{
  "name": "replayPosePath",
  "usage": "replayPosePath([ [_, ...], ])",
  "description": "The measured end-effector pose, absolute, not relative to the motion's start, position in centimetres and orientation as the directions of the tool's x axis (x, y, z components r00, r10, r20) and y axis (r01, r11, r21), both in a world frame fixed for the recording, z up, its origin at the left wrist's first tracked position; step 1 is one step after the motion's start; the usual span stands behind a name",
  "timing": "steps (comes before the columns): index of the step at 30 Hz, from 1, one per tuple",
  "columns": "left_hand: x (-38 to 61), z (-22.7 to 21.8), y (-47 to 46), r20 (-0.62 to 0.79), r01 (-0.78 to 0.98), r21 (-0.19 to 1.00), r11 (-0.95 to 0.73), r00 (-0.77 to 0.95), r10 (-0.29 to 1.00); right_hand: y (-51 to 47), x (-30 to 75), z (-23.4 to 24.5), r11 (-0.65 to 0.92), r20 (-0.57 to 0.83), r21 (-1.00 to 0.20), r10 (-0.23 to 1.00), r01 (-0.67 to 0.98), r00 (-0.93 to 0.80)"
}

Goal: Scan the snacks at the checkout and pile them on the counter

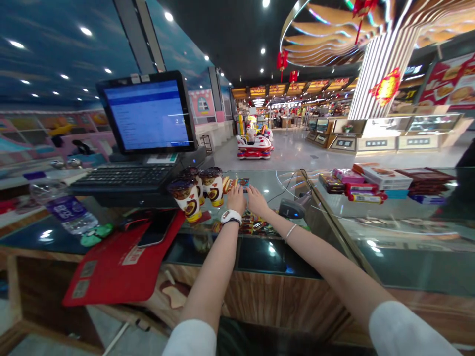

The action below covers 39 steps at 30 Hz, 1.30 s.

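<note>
Both hands are stretched out over a glossy dark glass bench (260, 254) with a wood-grain front, pretty much side by side. The left hand (236, 199) has its fingers loosely extended and pointing away, and the right hand (258, 200) angles in next to it the same way. Can't tell if either one is gripping anything, tbh, since the fingertips are too small and blurry. Just past them is a small blue printed packet (243, 182) on the bench, with glossy yellow-and-red snack packets (228, 184) between it and the cups.

Texture-wise it's a real mix: tapered white cups with brown-and-yellow print and dark lids (185, 198), a crinkly clear plastic bottle with a purple label (70, 210), a smooth red mat with rounded corners (122, 269) hanging over the edge, and a matte black handheld scanner (292, 208) near the right hand.

Headcount: three cups bunched together left of the hands, one bottle, one mat, one slim black phone (158, 228) lying on it, one scanner, one boxy black monitor (148, 116) and one black keyboard (122, 178). One chunky white watch (231, 216) on the left wrist, one thin pale bangle (290, 232) on the right.
</note>
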State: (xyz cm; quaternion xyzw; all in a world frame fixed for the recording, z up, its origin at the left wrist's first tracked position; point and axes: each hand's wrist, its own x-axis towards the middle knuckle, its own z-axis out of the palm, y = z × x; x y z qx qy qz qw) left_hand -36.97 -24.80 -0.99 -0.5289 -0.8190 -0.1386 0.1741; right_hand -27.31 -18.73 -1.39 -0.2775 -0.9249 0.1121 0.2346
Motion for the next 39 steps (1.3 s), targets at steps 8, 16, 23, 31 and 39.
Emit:
replayPosePath([
  [8,-37.1,-1.5,-24.5,0.396,0.886,0.087,0.455,-0.45,0.8,-17.0,-29.0,-1.9,0.774,0.274,-0.306,0.629,0.554,-0.727],
  [16,-36.9,-1.7,-24.5,0.386,0.887,0.092,0.453,-0.451,0.805,-16.2,-28.9,-2.5,0.791,0.239,-0.279,0.607,0.545,-0.758],
  [23,-36.7,-0.7,-25.2,0.359,0.873,0.072,0.482,-0.473,0.804,-17.7,-27.3,-2.2,0.846,0.364,-0.178,0.531,0.502,-0.765],
  [31,-36.6,0.8,-26.4,0.289,0.903,0.086,0.421,-0.427,0.857,-19.9,-24.4,-1.4,0.901,0.374,-0.015,0.407,0.434,-0.833],
  [39,-35.7,2.5,-28.3,0.179,0.912,0.032,0.409,-0.408,0.895,-22.1,-21.8,-1.2,0.936,0.377,0.082,0.288,0.342,-0.88],
])
